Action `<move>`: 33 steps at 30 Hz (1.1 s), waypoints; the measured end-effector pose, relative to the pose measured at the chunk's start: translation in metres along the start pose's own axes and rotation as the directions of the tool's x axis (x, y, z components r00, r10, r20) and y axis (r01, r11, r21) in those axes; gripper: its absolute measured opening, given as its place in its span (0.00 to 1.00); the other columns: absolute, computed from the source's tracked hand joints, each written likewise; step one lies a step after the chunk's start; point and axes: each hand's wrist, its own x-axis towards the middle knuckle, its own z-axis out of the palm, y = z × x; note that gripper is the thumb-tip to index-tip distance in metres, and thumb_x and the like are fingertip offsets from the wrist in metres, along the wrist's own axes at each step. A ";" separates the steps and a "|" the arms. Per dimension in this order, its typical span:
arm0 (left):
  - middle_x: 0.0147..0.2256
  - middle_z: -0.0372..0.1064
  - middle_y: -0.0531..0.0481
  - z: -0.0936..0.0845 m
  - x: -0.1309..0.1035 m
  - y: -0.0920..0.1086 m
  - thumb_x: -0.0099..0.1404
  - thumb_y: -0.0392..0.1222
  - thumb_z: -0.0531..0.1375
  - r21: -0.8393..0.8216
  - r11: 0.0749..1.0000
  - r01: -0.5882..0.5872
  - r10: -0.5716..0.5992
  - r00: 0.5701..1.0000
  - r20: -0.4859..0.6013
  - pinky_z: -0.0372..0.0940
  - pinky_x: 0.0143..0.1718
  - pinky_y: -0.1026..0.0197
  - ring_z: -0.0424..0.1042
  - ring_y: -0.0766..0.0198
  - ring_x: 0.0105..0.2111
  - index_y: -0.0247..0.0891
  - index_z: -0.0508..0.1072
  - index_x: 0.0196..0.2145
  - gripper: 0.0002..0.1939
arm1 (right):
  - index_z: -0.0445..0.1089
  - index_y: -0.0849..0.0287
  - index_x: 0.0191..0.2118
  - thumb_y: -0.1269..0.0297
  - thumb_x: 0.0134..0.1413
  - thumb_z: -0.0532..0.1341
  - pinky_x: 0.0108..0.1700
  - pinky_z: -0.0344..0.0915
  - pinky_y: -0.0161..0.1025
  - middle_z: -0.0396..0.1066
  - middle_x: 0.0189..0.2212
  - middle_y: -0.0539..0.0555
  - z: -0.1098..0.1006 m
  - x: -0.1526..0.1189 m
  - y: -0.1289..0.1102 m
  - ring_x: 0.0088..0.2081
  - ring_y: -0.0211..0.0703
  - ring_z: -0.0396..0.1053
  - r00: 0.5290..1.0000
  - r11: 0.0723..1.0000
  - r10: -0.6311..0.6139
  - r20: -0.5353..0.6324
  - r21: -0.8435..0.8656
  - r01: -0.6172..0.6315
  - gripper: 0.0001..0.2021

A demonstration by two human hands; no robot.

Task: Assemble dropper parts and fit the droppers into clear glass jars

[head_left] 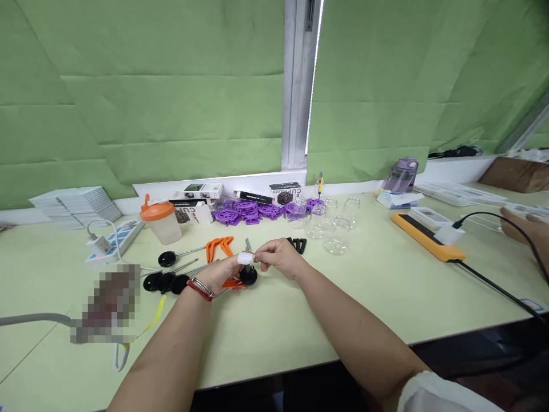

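My left hand [217, 276] is closed around a black round-ended piece [248, 276], with an orange bracket [232, 283] at the same hand. A metal rod stands up just behind the fingers. Something white [246, 259] lies at my left thumb; whether it is a wrapping or a loose part I cannot tell. My right hand [281, 257] is pinched at the edge of the white thing, and what its fingertips hold is hidden. Left of my hands lie metal rods with black round ends [165, 282]. Behind them are loose orange brackets [218, 247], and short black parts [297, 245] lie beyond my right hand.
Purple wheel-like parts [246, 212] are heaped at the back, beside clear plastic cups [335, 245] and cup holder boxes [195, 212]. An orange-lidded cup [161, 220] and a power strip [124, 239] stand left. An orange power strip [424, 237] and another person's hand [525, 232] are right.
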 end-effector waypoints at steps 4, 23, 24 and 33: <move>0.28 0.64 0.49 0.000 0.000 -0.001 0.56 0.53 0.54 -0.009 1.000 0.018 -0.018 1.000 -0.021 0.56 0.19 0.65 0.67 0.60 0.25 0.41 0.66 0.46 0.22 | 0.74 0.64 0.25 0.66 0.31 0.69 0.23 0.64 0.33 0.71 0.17 0.49 0.001 0.001 0.001 0.17 0.32 0.64 0.998 0.993 0.045 -0.032 0.115 -0.041 0.10; 0.27 0.65 0.47 -0.002 0.004 -0.004 0.59 0.54 0.52 -0.015 1.000 0.001 -0.001 1.000 -0.020 0.55 0.17 0.65 0.67 0.60 0.23 0.39 0.66 0.44 0.21 | 0.72 0.62 0.25 0.71 0.33 0.67 0.35 0.62 0.35 0.69 0.23 0.47 0.007 0.003 0.007 0.27 0.34 0.65 0.986 0.994 -0.111 0.122 0.007 0.111 0.06; 0.26 0.64 0.48 -0.002 0.004 -0.004 0.59 0.54 0.52 -0.019 1.000 -0.003 0.002 1.000 -0.015 0.55 0.17 0.66 0.67 0.60 0.23 0.39 0.66 0.44 0.21 | 0.72 0.62 0.24 0.71 0.33 0.67 0.36 0.62 0.36 0.70 0.23 0.47 0.008 0.004 0.008 0.28 0.35 0.66 0.984 0.992 -0.125 0.127 -0.004 0.127 0.06; 0.26 0.65 0.47 -0.006 0.007 -0.010 0.58 0.56 0.53 -0.037 0.999 -0.028 0.029 1.000 0.004 0.56 0.16 0.67 0.66 0.63 0.22 0.36 0.65 0.45 0.24 | 0.71 0.62 0.24 0.68 0.32 0.69 0.35 0.63 0.36 0.68 0.22 0.46 0.007 0.009 0.013 0.26 0.35 0.65 0.979 0.993 -0.116 0.170 0.010 0.116 0.08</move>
